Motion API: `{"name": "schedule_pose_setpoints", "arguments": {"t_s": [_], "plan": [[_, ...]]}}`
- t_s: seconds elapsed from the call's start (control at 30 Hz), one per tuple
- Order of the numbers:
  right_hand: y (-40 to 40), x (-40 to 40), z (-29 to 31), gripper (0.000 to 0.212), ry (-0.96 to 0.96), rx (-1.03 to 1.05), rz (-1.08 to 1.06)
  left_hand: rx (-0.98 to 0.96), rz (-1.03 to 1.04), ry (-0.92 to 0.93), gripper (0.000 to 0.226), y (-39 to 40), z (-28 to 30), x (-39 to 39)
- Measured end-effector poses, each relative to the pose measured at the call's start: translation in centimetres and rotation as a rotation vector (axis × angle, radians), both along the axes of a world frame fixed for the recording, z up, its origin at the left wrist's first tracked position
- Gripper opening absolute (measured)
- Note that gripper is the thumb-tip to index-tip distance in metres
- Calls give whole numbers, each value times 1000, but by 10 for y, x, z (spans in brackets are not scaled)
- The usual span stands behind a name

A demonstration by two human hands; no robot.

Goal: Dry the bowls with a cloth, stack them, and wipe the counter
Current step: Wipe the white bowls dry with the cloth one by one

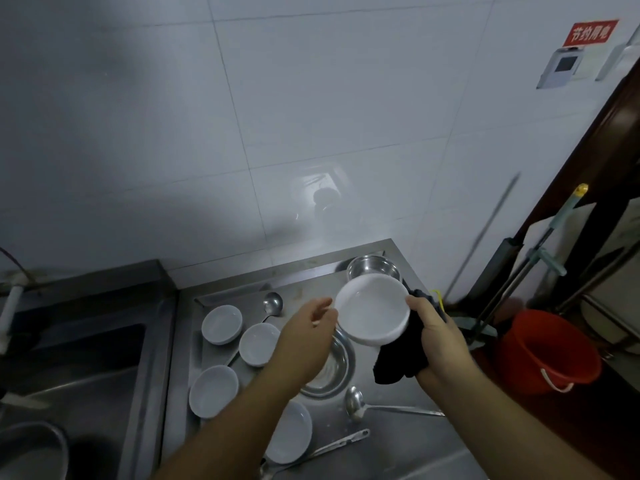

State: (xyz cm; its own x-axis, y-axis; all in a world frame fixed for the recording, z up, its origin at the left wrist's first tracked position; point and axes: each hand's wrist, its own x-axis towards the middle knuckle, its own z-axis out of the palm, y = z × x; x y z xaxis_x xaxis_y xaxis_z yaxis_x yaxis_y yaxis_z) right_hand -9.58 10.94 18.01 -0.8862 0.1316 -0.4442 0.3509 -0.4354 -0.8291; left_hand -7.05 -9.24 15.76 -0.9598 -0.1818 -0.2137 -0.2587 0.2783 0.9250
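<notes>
Both hands hold one white bowl [372,308] above the steel table [398,441], tilted with its opening toward the camera. Left hand [306,336]: grip on the bowl's left rim, fingers behind the bowl and mostly hidden, thumb at the edge. Right hand [438,332]: grip closed round a black cloth [398,363] and the bowl's right rim together; the cloth hangs bunched below the bowl and a corner shows past the knuckles. On the table, left of the arms, lie four more white bowls, apart from one another and unstacked: one at the back [221,323], one just right of it [259,344], one nearer [213,390], and one nearest [289,433], partly covered by the left forearm. A steel dish [329,372] sits under the held bowl; a steel bowl [374,267] stands at the back edge. Three ladles lie on the table: one at the back [272,304], one at the right [355,403], one at the front [329,446]. A sink [86,368] adjoins on the left. A red bucket [543,351] stands on the floor to the right.
</notes>
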Motion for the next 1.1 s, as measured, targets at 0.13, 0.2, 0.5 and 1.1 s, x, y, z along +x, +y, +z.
{"name": "schedule_pose_setpoints", "arguments": {"t_s": [0.13, 0.2, 0.5, 1.1], "plan": [[25, -16, -14, 9, -33, 21, 61, 514, 82, -209, 24, 22, -18, -15], [39, -27, -25, 12, -75, 41, 47, 587, 124, -235, 22, 32, -27, -23], [99, -89, -91, 29, -197, 366, 126, 525, 225, -382, 27, 89, -91, -63], [131, -209, -216, 36, -288, 723, 383, 265, 434, -540, 16, 145, -199, -167]]}}
